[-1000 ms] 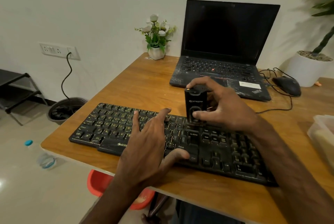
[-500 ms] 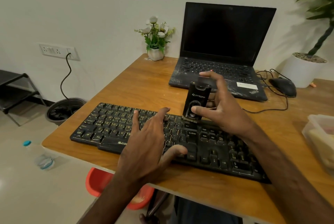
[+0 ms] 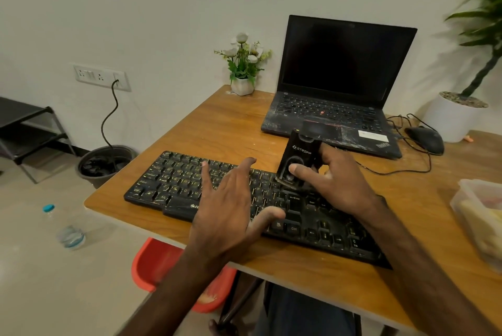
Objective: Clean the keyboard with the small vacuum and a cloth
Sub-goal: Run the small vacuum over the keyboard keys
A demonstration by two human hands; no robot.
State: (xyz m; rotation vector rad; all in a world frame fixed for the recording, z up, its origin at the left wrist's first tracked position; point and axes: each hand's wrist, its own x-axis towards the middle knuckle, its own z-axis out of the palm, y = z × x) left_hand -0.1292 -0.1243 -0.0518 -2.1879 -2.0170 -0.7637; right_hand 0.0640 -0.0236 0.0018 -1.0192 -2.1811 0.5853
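Black, dust-flecked plastic keyboard [image 3: 176,186] is found lying at a slight diagonal across the near part of the brown wooden bench [image 3: 217,129]. The small black handheld vacuum [image 3: 297,156] is set with its lower end on the upper key rows, right of centre and just above the Enter key. It is tilted, the top leaning away towards the open black laptop [image 3: 339,64] with its dark screen at the back of the bench.

The vacuum is gripped by the right hand [image 3: 339,181]: the thumb is laid on the oval recess in the front face and the other fingers are curled round behind the body. The left hand [image 3: 228,205] is spread flat over the middle of the keyboard, fingers straight and apart, thumb resting on the bottom row.

A black wired mouse [image 3: 425,139] is noted right of the laptop, a small white pot of white flowers [image 3: 243,64] to its left, and a translucent plastic container [image 3: 478,213] at the right edge of the bench. A clear plastic bottle with a blue cap [image 3: 68,227] is seen on the floor
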